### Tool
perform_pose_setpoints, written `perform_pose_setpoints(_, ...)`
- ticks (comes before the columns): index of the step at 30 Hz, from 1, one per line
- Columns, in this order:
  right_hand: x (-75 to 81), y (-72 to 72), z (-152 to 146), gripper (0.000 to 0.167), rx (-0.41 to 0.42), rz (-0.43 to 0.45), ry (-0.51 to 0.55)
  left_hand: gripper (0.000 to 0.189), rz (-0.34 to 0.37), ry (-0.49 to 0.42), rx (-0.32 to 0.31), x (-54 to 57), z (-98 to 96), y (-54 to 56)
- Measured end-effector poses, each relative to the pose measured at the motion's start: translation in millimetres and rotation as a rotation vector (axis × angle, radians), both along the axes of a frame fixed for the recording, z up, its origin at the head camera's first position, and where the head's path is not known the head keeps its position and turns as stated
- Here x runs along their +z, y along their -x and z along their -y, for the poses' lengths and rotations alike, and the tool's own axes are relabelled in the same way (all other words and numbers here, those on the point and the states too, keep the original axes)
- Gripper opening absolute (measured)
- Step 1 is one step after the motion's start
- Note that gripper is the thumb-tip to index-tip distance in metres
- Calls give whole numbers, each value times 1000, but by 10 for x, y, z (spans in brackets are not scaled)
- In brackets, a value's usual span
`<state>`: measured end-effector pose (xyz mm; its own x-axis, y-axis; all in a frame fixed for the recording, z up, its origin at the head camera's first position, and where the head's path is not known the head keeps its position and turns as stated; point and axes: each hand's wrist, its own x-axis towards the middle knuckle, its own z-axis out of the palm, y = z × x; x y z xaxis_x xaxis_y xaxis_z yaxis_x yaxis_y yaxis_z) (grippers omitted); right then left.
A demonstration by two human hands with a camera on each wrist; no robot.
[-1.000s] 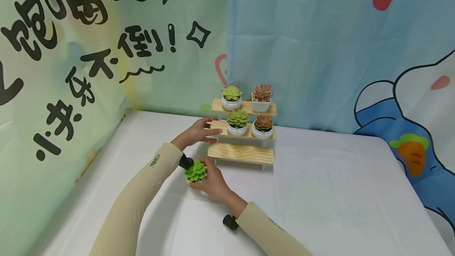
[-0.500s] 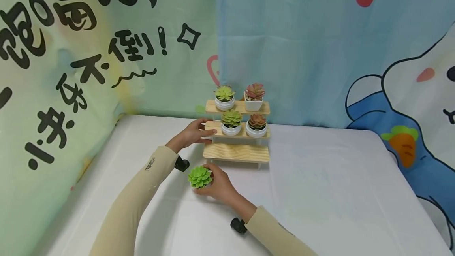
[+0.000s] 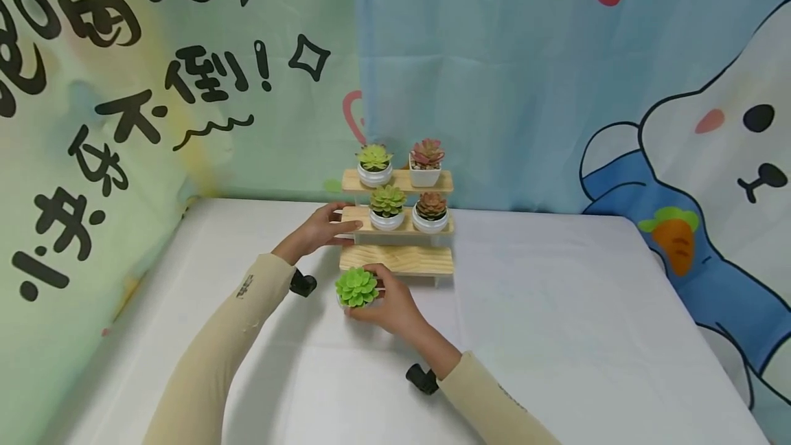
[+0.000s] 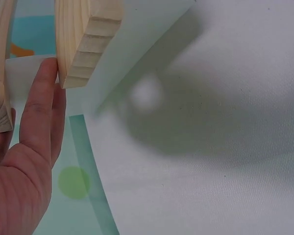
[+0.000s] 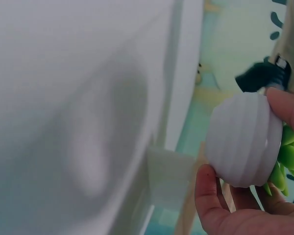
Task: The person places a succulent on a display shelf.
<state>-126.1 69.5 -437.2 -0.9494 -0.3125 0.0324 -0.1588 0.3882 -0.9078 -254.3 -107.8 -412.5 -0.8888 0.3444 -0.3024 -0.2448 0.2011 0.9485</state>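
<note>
My right hand point(image 3: 398, 306) grips a small potted succulent point(image 3: 357, 286) with bright green leaves, in front of the left end of a three-tier wooden plant stand point(image 3: 398, 259). In the right wrist view, thumb and fingers hold its ribbed white pot point(image 5: 242, 139), raised over the white cloth. My left hand point(image 3: 318, 231) grips the left end of the middle shelf; the left wrist view has fingers point(image 4: 37, 110) on both sides of that board. The bottom shelf is bare.
On the top shelf stand a yellow-green succulent point(image 3: 374, 158) and a pink one point(image 3: 426, 160) in a square pot. The middle shelf carries a green succulent point(image 3: 386, 206) and a brown one point(image 3: 430, 211). A printed curtain point(image 3: 482, 74) hangs behind the white table point(image 3: 544, 335).
My right hand has brought the green succulent rightward, away from the left wrist and up close to the bottom shelf. The left hand keeps its place on the stand; the head view has shifted.
</note>
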Motion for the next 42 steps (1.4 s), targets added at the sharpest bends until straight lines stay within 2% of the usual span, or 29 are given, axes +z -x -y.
perform_pose_setpoints(6,97,21,-79,67,-51,13,38,67,-4,5,2,-11,20,11)
perform_pose_setpoints(11,149,77,-157,65,-98,-22,61,66,6,-10,17,-26,45,32)
perform_pose_setpoints(14,147,123,-192,65,-130,-26,72,66,4,-12,23,-22,57,32)
perform_pose_setpoints(22,105,247,-274,68,-289,-24,114,67,3,-35,21,-17,74,24)
perform_pose_setpoints(26,89,290,-310,67,-331,-34,134,66,3,-37,25,-23,72,26)
perform_pose_setpoints(37,19,361,-401,69,-362,13,159,66,-3,-37,27,-32,27,9)
perform_pose_setpoints(42,16,362,-418,71,-374,2,150,67,-2,-33,23,-42,20,22)
